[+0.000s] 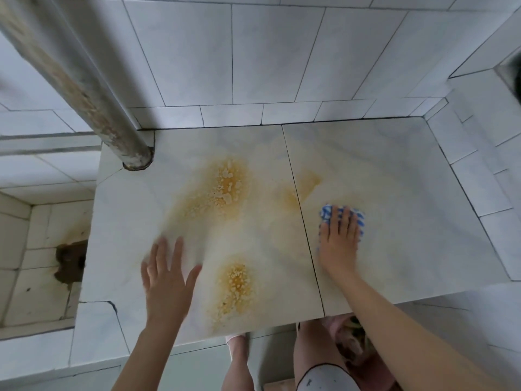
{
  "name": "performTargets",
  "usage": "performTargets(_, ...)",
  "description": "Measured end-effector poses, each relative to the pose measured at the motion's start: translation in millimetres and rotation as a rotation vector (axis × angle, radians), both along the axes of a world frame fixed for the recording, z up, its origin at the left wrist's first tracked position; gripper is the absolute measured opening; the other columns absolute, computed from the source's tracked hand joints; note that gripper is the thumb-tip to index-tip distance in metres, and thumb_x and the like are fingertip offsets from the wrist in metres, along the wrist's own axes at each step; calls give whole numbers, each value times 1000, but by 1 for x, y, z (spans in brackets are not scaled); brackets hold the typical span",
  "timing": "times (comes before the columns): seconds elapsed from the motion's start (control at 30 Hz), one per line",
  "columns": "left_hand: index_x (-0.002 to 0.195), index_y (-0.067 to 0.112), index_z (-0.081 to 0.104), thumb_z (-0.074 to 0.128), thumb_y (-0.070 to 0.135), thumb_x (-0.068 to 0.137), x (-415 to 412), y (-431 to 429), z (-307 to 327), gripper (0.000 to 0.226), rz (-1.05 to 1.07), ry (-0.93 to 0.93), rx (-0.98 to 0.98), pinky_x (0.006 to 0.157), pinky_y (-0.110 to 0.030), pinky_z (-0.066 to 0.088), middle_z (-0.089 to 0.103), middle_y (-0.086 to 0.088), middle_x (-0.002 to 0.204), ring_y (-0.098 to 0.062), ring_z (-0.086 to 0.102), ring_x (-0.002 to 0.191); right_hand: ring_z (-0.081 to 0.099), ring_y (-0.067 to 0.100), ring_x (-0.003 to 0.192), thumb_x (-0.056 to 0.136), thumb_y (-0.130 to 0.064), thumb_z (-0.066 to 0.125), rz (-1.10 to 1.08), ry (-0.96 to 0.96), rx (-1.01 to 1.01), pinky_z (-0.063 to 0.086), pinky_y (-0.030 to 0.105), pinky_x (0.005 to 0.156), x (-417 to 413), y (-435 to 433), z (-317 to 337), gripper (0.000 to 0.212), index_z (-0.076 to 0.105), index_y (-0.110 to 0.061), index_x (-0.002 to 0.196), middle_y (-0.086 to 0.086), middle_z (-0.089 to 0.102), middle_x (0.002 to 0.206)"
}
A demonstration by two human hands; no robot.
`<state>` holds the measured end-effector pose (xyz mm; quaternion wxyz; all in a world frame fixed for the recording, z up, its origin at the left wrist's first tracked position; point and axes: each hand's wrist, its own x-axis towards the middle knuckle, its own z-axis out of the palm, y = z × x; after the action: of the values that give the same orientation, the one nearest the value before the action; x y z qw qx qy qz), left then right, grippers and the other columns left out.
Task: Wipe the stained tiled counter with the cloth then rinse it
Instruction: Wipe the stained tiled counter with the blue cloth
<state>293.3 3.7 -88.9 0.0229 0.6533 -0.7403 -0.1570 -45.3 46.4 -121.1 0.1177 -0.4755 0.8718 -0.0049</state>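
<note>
The white tiled counter (394,170) carries orange-yellow stains: a large bubbly patch (222,187) at its middle, a smaller patch (236,286) near the front edge, and a faint smear (304,184) by the tile joint. My right hand (339,244) presses flat, fingers straight, on a blue and white cloth (327,214) on the right tile; most of the cloth is hidden under the hand. My left hand (166,277) lies with spread fingers over the left tile, slightly blurred.
A rusty grey pipe (84,88) comes down onto the counter's back left corner. A sunken tiled basin (42,249) with a dark drain hole (70,261) lies to the left. Tiled walls close the back and right. My legs stand below the front edge.
</note>
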Motion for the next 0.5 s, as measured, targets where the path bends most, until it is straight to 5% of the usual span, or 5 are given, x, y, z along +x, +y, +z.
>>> performTargets(0.07, 141, 16, 36, 10, 67, 86, 0, 0, -1, 79, -1, 1, -7, 109, -53, 24, 31, -19, 147, -34, 26, 138, -10, 27, 145, 83, -50, -27, 48, -27, -68, -17, 36, 113, 40, -14, 3, 73, -8, -19, 146, 13, -4, 158)
performTargets(0.17, 141, 16, 37, 12, 67, 86, 2, -1, -3, 79, -5, -4, -22, 109, -53, 24, 32, -19, 147, -34, 27, 137, -6, 31, 145, 90, -33, -27, 290, -66, -60, -4, 43, 118, 111, -23, 9, 69, 3, -17, 151, 13, 2, 158)
performTargets(0.27, 141, 17, 36, 15, 66, 85, 2, 0, -4, 78, 8, -3, -17, 109, -52, 23, 31, -18, 147, -33, 26, 138, 13, 26, 144, 101, -35, 2, 409, -164, -132, 10, 39, 116, 152, -20, 13, 53, 20, -20, 149, 8, 23, 155)
performTargets(0.4, 142, 18, 34, 17, 65, 85, 2, 1, -5, 76, 6, -13, -16, 109, -52, 21, 30, -18, 148, -32, 23, 139, 5, 29, 146, 101, -34, 5, 658, -105, -68, 9, 44, 117, 115, -1, 6, 52, 12, -22, 151, 8, 13, 158)
performTargets(0.5, 144, 19, 32, 22, 62, 84, 2, 1, -5, 74, 18, -1, -13, 111, -52, 18, 26, -17, 150, -31, 19, 140, -6, 28, 146, 99, -37, -10, 526, -46, 16, 9, 49, 117, 57, 20, -3, 56, 5, -20, 150, 7, 4, 159)
